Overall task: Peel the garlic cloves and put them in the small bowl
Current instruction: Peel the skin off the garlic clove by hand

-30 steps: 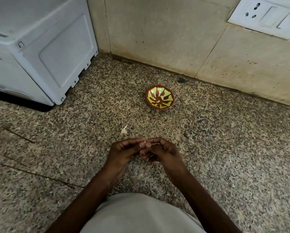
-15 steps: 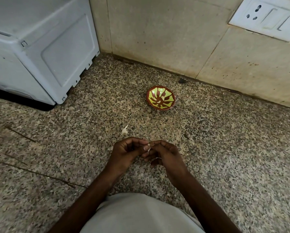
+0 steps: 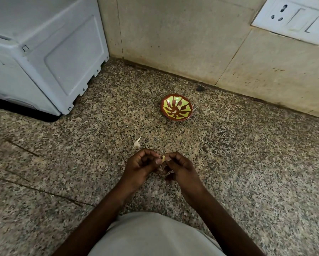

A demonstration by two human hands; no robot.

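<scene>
A pale yellowish garlic clove (image 3: 163,158) is pinched between the fingertips of my left hand (image 3: 140,168) and my right hand (image 3: 180,168), low in the middle of the view. Thin skin hangs below the clove between the hands. A white garlic clove with a pointed tip (image 3: 137,143) lies on the counter just beyond my left hand. The small bowl (image 3: 176,109), brown with a yellow-green pattern, stands farther back toward the wall, and I see nothing inside it.
The speckled granite counter (image 3: 247,163) runs back to a tiled wall (image 3: 182,43). A grey-white appliance (image 3: 44,52) stands at the back left. A white socket and switch plate (image 3: 293,17) is on the wall at the upper right.
My fingertips have shifted on the clove and its bare yellowish flesh shows between them now. The hands stay in the same spot.
</scene>
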